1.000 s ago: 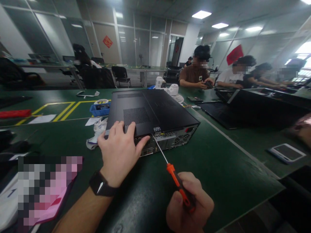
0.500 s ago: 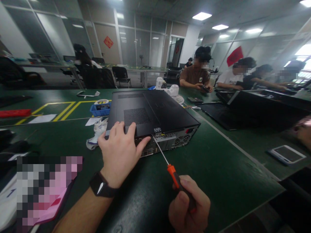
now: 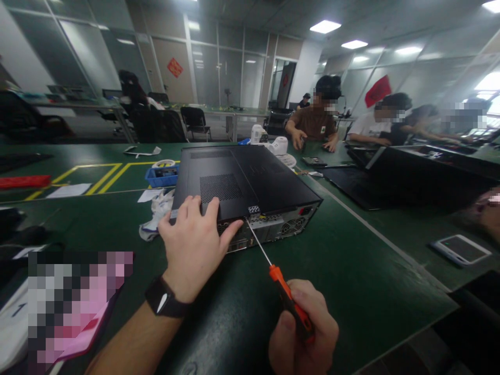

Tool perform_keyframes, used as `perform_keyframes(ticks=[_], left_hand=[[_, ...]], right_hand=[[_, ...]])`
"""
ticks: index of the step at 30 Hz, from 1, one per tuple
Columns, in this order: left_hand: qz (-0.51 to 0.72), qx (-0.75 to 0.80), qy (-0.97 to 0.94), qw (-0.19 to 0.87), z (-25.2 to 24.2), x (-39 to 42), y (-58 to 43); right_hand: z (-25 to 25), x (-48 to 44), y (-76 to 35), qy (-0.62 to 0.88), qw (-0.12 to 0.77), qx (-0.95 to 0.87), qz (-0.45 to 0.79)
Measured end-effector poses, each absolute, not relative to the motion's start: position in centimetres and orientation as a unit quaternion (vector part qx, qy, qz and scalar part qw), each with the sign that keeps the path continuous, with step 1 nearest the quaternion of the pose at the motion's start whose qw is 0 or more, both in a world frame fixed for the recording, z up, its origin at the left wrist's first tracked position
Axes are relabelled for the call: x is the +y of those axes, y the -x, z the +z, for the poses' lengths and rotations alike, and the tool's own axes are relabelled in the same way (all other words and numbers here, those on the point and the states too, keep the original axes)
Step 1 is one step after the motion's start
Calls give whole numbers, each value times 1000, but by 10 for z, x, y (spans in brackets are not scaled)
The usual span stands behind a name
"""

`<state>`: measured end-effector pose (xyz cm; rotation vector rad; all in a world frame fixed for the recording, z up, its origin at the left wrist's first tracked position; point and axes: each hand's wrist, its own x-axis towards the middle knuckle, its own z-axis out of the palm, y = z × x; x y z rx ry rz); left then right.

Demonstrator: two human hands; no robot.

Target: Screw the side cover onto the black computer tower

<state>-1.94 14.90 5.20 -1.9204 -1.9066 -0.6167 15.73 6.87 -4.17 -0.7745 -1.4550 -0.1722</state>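
A black desktop computer case point(image 3: 250, 182) lies flat on the green table point(image 3: 351, 271), its rear panel facing me. My left hand point(image 3: 193, 245), a dark watch on its wrist, rests on the case's near left corner with fingers spread over the top and thumb against the rear panel. My right hand point(image 3: 302, 333) is closed around the orange and black handle of a screwdriver point(image 3: 279, 281). The thin metal shaft runs up and left, and its tip touches the top edge of the rear panel by a small checkered tag.
White gloves or cloth point(image 3: 158, 213) lie left of the case, with a blue parts tray point(image 3: 161, 175) behind. A phone point(image 3: 461, 249) lies at right near another open black case point(image 3: 410, 172). Several people sit at the far side. Yellow lines mark the table at left.
My right hand has shifted its grip slightly on the screwdriver handle, as if turning it. The tip stays at the same spot. My left hand has not moved.
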Motion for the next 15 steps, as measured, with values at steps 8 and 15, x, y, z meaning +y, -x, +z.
perform_keyframes(ticks=[8,15], left_hand=[[-217,-676,681,180,53,149,19],[-218,-676,680,183,52,149,19]], right_hand=[[-56,68,-160,369,672,-634,-100],[-61,65,-163,405,662,-617,-132]])
